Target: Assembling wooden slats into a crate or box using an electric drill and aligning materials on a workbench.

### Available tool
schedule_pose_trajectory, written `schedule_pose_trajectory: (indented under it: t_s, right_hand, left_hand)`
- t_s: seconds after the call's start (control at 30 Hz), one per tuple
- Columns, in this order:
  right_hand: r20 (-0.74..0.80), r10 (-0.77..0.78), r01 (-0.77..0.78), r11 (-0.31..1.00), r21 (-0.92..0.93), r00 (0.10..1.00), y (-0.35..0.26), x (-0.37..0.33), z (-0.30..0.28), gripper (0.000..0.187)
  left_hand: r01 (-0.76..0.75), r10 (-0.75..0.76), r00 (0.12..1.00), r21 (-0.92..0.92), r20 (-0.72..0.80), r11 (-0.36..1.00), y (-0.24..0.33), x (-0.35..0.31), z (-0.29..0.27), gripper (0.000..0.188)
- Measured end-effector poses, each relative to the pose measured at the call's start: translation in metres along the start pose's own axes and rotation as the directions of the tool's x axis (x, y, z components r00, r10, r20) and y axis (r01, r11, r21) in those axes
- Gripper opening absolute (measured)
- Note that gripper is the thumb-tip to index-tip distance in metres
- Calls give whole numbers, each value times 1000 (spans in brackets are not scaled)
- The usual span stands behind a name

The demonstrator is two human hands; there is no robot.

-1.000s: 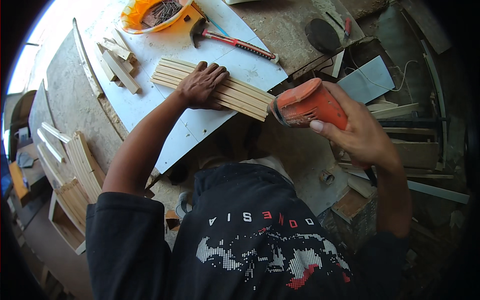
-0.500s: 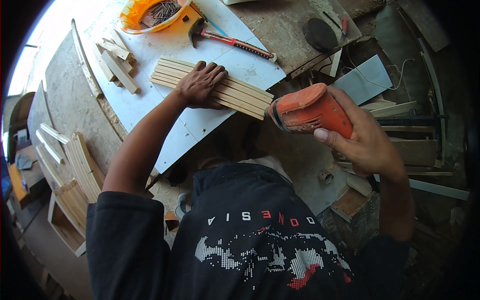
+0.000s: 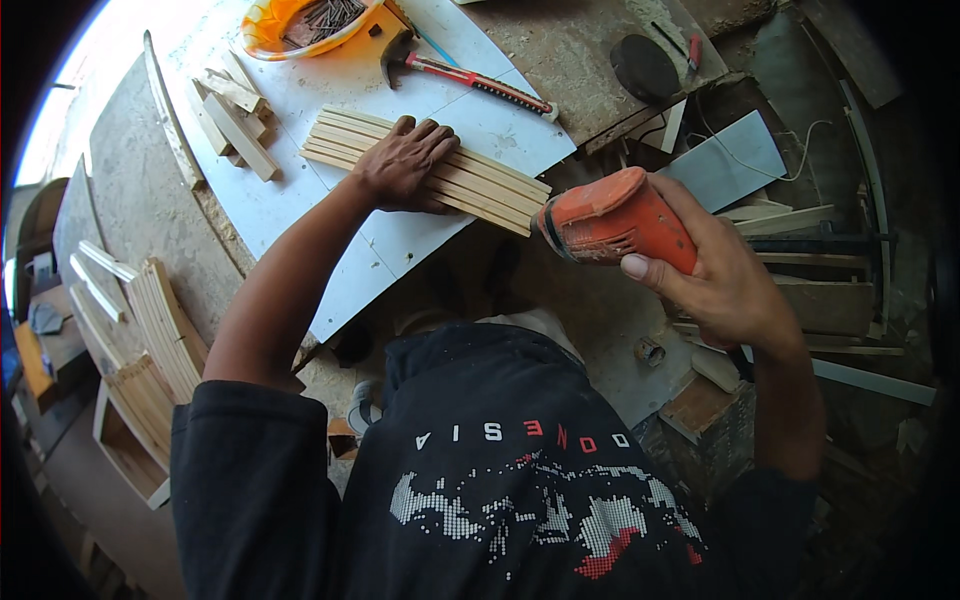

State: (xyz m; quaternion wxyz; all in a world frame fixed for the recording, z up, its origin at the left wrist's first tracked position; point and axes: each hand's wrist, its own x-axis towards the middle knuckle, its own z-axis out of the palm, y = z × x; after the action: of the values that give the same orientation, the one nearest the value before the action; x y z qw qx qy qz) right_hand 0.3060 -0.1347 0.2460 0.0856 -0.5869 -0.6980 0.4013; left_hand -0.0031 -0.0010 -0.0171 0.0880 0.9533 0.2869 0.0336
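Observation:
A bundle of pale wooden strips [image 3: 490, 187] lies side by side on the white board [image 3: 360, 285], its right end reaching past the board's edge. My left hand [image 3: 408, 165] is closed over the middle of the strips, pressing them together. My right hand [image 3: 715, 265] grips an orange power drill [image 3: 620, 220], whose nose meets the right end of the bundle. Its bit cannot be made out. Behind the strips lies a claw hammer [image 3: 470, 82] with a red and black handle.
An orange basin [image 3: 260, 40] of nails [image 3: 332, 18] stands at the back. Short wood offcuts [image 3: 240, 138] are piled at the board's left. Stacked wooden slats [image 3: 165, 330] stand further left. A dark round object [image 3: 642, 68] sits back right, with scrap timber [image 3: 820, 305] below.
Almost nothing differs. The drill and my right hand have shifted very slightly to the left, while my left hand keeps its hold on the strips.

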Motion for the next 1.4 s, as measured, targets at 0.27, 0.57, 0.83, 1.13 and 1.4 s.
schedule_pose_trajectory:
  t_s: [0.27, 0.57, 0.83, 1.13, 1.4]
  right_hand:
    - [-2, 37, -37, 999, 29, 999, -1, 0, 0, 64]
    - [41, 102, -103, 994, 24, 994, -5, 1, -1, 64]
    - [58, 125, -127, 991, 33, 991, 2, 4, 2, 67]
    - [43, 80, -78, 996, -50, 996, 10, 9, 17, 65]
    - [7, 19, -18, 999, -28, 1000, -8, -8, -12, 68]
  left_hand:
    - [5, -5, 1000, -6, 27, 1000, 2, 1, -2, 99]
    - [-16, 15, 999, -9, -35, 1000, 1, 1, 1, 96]
    - [-20, 20, 1000, 10, -14, 1000, -1, -1, 2, 99]
    - [5, -4, 999, -7, 54, 1000, 2, 1, -6, 102]
    - [-20, 20, 1000, -13, -12, 1000, 2, 7, -4, 98]
